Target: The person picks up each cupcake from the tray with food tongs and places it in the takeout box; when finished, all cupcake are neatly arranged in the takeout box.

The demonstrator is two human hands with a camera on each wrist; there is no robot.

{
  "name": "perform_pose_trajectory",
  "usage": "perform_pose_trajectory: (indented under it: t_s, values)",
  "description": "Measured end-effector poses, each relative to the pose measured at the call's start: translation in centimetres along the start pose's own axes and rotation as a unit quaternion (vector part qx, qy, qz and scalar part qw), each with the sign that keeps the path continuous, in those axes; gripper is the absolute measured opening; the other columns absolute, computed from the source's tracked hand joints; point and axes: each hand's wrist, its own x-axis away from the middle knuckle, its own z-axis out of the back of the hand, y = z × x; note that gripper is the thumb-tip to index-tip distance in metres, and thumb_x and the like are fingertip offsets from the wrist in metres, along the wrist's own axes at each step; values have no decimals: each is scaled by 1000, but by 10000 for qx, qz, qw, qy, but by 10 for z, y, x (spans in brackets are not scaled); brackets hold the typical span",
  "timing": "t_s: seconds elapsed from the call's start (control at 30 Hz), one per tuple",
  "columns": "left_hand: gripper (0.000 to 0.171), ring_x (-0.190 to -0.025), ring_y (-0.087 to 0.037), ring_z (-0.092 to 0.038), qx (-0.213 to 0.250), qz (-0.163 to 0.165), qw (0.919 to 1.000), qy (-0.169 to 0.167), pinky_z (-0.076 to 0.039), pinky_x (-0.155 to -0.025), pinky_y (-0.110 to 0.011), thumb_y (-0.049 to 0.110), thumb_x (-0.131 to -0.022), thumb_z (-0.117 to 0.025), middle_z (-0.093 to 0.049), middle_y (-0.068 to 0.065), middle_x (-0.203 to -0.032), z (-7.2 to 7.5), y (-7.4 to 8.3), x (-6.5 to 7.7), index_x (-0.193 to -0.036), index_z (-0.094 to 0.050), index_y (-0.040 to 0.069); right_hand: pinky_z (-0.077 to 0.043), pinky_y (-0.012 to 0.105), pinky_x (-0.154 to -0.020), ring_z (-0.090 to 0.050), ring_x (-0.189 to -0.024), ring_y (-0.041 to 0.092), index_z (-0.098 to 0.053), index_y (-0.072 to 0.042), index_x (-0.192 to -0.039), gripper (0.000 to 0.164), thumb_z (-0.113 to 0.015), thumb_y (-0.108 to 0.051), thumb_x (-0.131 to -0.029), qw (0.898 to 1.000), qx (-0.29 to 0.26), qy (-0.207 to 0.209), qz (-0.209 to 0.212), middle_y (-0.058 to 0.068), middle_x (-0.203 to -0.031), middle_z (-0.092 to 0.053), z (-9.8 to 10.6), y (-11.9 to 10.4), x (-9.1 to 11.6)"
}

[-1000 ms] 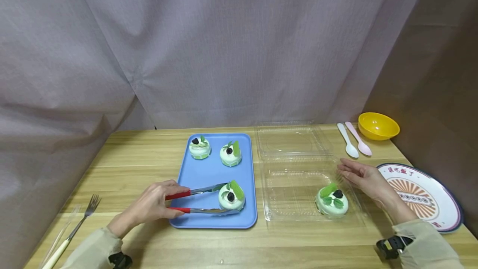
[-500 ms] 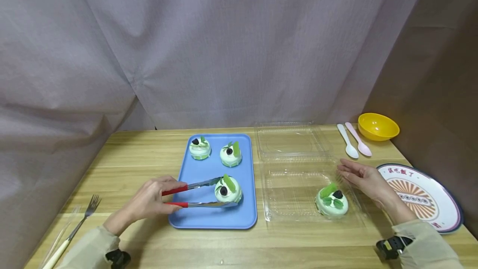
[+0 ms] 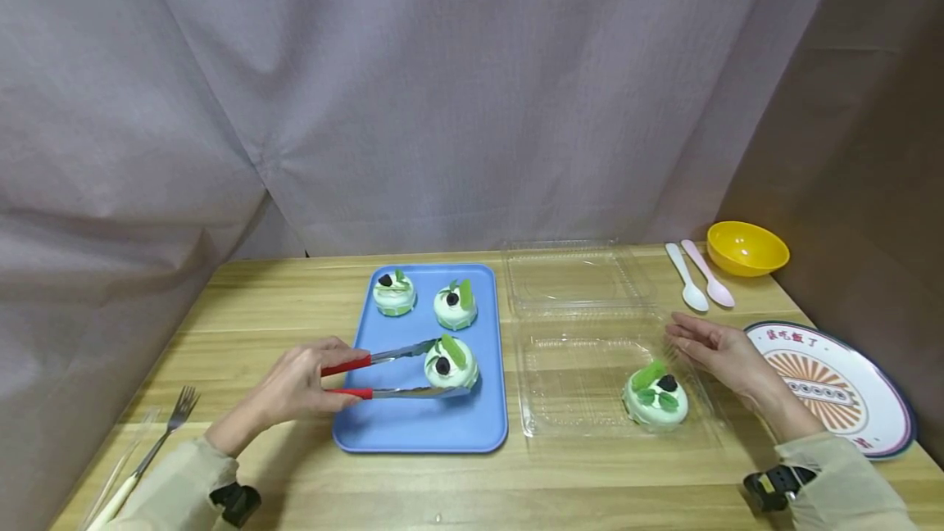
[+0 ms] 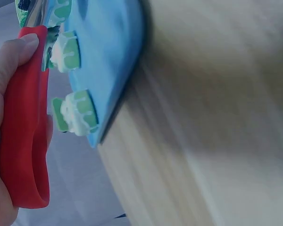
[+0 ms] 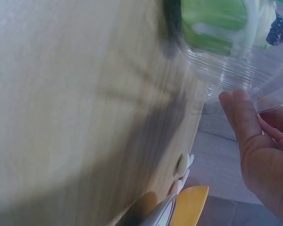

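My left hand point(image 3: 295, 383) holds red-handled metal tongs point(image 3: 348, 364), whose arms lie on either side of a small green-and-white cake point(image 3: 451, 365) topped with a dark berry and a green slice. This cake is over the blue tray point(image 3: 413, 433); whether it touches the tray I cannot tell. Two similar cakes, one at the back left point(image 3: 394, 293) and one at the back right point(image 3: 455, 306), sit on the tray. At the right wall of an opened clear plastic box point(image 3: 575, 383), my right hand point(image 3: 726, 359) rests with extended fingers. Another cake point(image 3: 655, 398) stands in the box's front right.
Behind the box's base lies its raised clear lid point(image 3: 578, 273). White point(image 3: 687, 279) and pink point(image 3: 710, 275) spoons, a yellow bowl point(image 3: 747, 250) and a patterned plate point(image 3: 833, 388) are at the right. A fork point(image 3: 158, 441) lies at the left beside a clear thin utensil.
The tongs and the cake between them have shifted slightly left and toward the back of the tray, with my left hand. My right hand stays at the box.
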Motion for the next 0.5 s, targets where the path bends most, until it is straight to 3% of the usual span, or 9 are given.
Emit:
perform_pose_trajectory:
  t_s: [0.13,0.3,0.5]
  values:
    - [48,-71,-5,-59,-94,-278,9993,215,-44,-57,-17,19,-65,-88,-72,-1,-93,5,8,-15,-110,-75,9,-50,10,-82,-49,-95,-25,-24,15,-147,55,-46,-9,-102,10000,-20,-27,4,37,-145,-36,2,1,0]
    - [49,-78,-10,-63,-118,-500,9987,41,-47,-61,-19,20,-68,-87,-73,-7,-100,7,30,-53,-113,-73,7,-50,10,-82,-49,-96,-24,-23,14,-148,55,-45,-9,-103,10000,-57,-62,1,36,-146,-35,4,2,-1]
    - [50,-84,-15,-65,-262,-749,9963,-336,-46,-64,-19,26,-71,-84,-73,-6,-104,-19,63,-108,-117,-72,9,-51,11,-83,-50,-95,-23,-23,15,-147,55,-45,-7,-102,9998,-195,-88,35,37,-145,-34,3,4,-1]
